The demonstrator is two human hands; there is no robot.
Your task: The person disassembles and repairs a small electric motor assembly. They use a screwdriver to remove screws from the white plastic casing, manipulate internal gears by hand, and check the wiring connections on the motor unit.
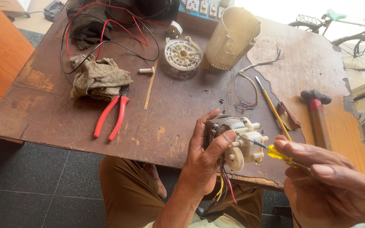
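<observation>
Head view: we are gripping the motor [233,141] in our left hand [203,158], fingers closed round it, lifting it just off the bench's [182,114] near edge so its gear faces up. Our right hand [330,181] is pinching the screwdriver [275,153], tip touching the housing. Pliers [111,116] are lying left.

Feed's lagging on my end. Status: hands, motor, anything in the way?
Left hand grips motor above table edge. Right hand holds yellow screwdriver, tip at the white gearbox. Wires dangle below; nothing blocking.
</observation>
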